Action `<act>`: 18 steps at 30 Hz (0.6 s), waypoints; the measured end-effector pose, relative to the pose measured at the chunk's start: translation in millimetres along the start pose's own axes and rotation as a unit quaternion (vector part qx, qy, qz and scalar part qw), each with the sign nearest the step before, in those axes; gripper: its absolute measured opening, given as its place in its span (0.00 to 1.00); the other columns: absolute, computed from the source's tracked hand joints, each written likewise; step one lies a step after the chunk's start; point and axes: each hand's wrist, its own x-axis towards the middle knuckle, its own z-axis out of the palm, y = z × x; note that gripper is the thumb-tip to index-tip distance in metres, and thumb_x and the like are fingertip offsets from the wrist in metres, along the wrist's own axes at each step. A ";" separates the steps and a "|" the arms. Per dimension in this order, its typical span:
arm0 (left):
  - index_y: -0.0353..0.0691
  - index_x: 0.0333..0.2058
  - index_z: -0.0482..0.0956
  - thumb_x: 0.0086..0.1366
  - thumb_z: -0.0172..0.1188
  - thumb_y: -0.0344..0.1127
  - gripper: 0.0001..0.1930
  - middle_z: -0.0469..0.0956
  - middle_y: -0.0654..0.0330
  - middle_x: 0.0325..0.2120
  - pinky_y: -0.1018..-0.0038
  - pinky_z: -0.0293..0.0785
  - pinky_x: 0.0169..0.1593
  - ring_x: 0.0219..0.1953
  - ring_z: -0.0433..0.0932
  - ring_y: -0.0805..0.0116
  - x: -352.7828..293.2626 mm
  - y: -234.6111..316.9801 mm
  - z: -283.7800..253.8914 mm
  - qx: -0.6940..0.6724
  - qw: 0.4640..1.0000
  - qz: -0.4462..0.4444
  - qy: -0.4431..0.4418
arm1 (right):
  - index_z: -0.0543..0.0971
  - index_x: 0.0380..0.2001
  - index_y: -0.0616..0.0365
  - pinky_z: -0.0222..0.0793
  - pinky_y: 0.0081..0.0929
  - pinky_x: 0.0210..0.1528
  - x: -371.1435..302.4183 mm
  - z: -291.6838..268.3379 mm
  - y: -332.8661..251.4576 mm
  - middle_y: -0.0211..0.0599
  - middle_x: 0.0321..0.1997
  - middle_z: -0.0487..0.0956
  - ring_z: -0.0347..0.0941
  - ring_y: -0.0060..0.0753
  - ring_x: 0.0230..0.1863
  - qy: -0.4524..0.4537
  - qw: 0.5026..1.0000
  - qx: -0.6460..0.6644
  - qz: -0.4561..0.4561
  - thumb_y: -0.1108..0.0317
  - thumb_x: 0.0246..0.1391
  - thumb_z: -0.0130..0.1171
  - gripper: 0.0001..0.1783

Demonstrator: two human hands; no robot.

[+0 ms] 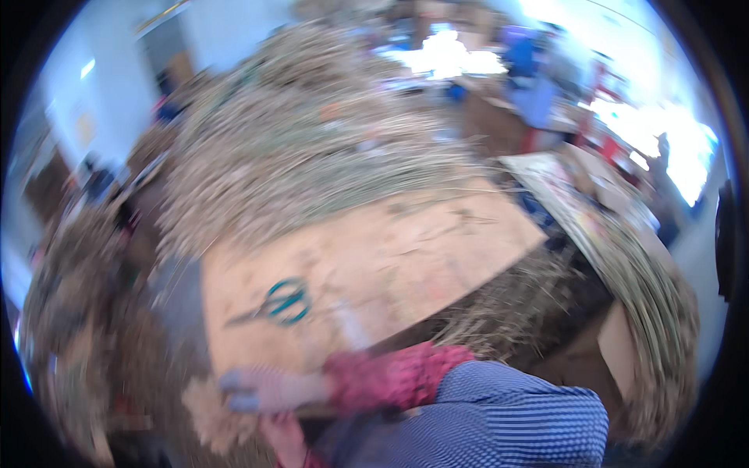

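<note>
At the lower left, by the table's near edge, a fluffy beige bunch of dried grass plumes (214, 417) is at my hands. My right hand (269, 390), with grey-blue fingertips, reaches across from the right and closes on the bunch. Just below it, my left hand (285, 437) is closed around the bunch's lower part, its fingers partly hidden. Motion blurs both hands. Scissors with teal handles (287, 301) lie on the tan board (374, 273) beyond my hands, blades pointing left.
A large heap of dried grass (312, 148) covers the far part of the board. More green stems (640, 281) lie at the right beside a cardboard box (616, 351). Loose straw (515, 312) fills the space below the board's right edge. Further plumes (70, 312) stand at the left.
</note>
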 end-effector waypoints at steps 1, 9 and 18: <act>0.35 0.46 0.71 0.66 0.46 0.32 0.13 0.75 0.57 0.40 0.68 0.71 0.48 0.44 0.73 0.66 5.5 2.3 -4.0 0.033 0.999 0.020 0.023 | 0.74 0.42 0.59 0.71 0.38 0.42 1.5 1.3 0.0 0.48 0.35 0.77 0.75 0.45 0.39 0.005 1.000 -0.030 -0.003 0.58 0.54 0.54 0.17; 0.40 0.31 0.71 0.64 0.47 0.36 0.07 0.63 0.64 0.22 0.75 0.63 0.33 0.26 0.62 0.71 2.5 -7.0 4.3 0.588 0.738 -0.006 0.332 | 0.75 0.41 0.56 0.72 0.38 0.35 7.6 11.4 25.3 0.48 0.30 0.76 0.75 0.47 0.32 -0.057 0.998 -0.013 -0.001 0.62 0.52 0.54 0.14; 0.39 0.43 0.70 0.67 0.48 0.34 0.10 0.73 0.63 0.35 0.73 0.69 0.39 0.36 0.71 0.71 17.2 -27.0 33.2 0.248 0.854 0.031 0.455 | 0.77 0.41 0.61 0.69 0.39 0.50 -2.1 18.0 18.4 0.48 0.42 0.78 0.73 0.50 0.46 0.014 0.995 -0.061 -0.074 0.62 0.55 0.51 0.16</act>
